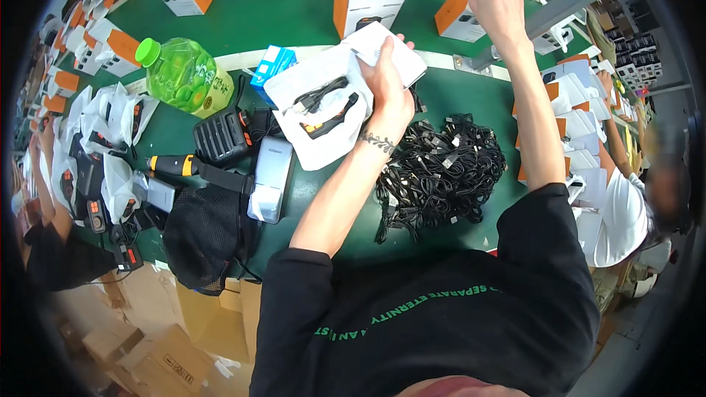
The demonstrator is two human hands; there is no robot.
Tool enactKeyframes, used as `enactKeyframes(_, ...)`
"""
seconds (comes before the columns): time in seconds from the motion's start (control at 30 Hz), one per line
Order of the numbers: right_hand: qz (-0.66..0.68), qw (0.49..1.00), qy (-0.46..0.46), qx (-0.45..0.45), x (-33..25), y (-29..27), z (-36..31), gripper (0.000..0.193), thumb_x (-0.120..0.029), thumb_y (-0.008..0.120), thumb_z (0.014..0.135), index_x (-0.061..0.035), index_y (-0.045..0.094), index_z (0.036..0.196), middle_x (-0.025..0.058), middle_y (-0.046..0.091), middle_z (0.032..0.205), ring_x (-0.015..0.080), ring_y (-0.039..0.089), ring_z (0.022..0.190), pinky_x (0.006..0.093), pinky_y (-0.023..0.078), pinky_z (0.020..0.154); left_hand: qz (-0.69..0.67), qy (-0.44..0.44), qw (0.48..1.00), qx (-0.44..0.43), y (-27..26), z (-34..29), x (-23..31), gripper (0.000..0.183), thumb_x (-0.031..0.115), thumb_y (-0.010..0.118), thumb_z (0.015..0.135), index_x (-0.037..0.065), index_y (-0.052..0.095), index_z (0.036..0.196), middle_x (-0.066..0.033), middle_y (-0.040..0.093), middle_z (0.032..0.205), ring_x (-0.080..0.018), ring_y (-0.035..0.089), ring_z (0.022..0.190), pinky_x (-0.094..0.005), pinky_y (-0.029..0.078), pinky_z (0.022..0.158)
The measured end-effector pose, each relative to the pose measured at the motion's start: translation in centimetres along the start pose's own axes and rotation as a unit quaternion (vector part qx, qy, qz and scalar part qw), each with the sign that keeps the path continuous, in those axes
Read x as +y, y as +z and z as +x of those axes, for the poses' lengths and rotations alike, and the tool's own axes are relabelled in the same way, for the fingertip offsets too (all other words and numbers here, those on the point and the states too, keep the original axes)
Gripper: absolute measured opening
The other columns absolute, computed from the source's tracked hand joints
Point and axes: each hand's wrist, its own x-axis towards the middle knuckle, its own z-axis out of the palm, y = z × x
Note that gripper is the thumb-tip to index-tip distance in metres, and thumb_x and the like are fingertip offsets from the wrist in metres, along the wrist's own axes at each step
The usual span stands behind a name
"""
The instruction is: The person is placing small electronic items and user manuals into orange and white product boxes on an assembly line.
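Observation:
My left hand [391, 92] is closed round a small stack of white booklets [386, 51], the thumb lying across the top. Against the same hand rests a white foam pouch [312, 143]; a coiled black cable [323, 94] and part of a black and orange device [331, 119] show on it. Further right, my right hand [496, 4] reaches to the far side with fingers apart, beside an orange and white box [457, 16]. Whether its fingertips touch the box is unclear. A heap of black cables [445, 173] lies right of my left forearm.
Open boxes [375, 0] stand along the far table. At left are a green-capped bottle [184, 77], a blue carton [273, 66], a black speaker-like device [220, 136], a silver phone-like slab [271, 180] and a black mesh cap [198, 239]. Other people sit at both sides.

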Motion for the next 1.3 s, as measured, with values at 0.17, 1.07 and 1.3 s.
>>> enactKeyframes(0.17,0.288,0.941,0.076,-0.162,-10.5,-4.6,4.5,0.051,-0.048,0.060,0.092,0.0017,0.071,0.091,0.0282,0.069,0.092,0.0440,0.068,0.090,0.0488,0.053,0.078,-0.002,0.007,1.000,0.008,-1.1,0.1,-0.5,0.035,0.009,0.058,0.096,0.006,0.045,0.129,-0.0151,0.065,0.107,-0.0291,0.068,0.093,-0.0420,0.055,0.082)
enactKeyframes(1.07,0.348,0.883,-0.236,-0.209,-16.6,-6.0,0.9,0.023,-0.021,0.069,0.086,-0.0030,0.069,0.101,0.0171,0.070,0.087,0.0320,0.069,0.084,0.0426,0.054,0.076,-0.004,-0.053,0.993,-0.105,-3.5,-1.4,-4.5,0.041,0.039,0.043,0.106,0.011,0.046,0.135,-0.0037,0.056,0.131,-0.0154,0.053,0.121,-0.0365,0.041,0.106)
enactKeyframes(1.3,0.258,0.957,0.133,-0.006,-0.8,-14.0,10.3,0.048,-0.025,0.077,0.082,0.0008,0.064,0.120,0.0174,0.071,0.105,0.0230,0.067,0.098,0.0382,0.053,0.084,-0.048,-0.089,0.992,-0.072,0.8,-1.5,-1.8,0.046,0.010,0.045,0.087,-0.003,0.044,0.131,-0.0180,0.059,0.114,-0.0325,0.062,0.108,-0.0445,0.051,0.095)
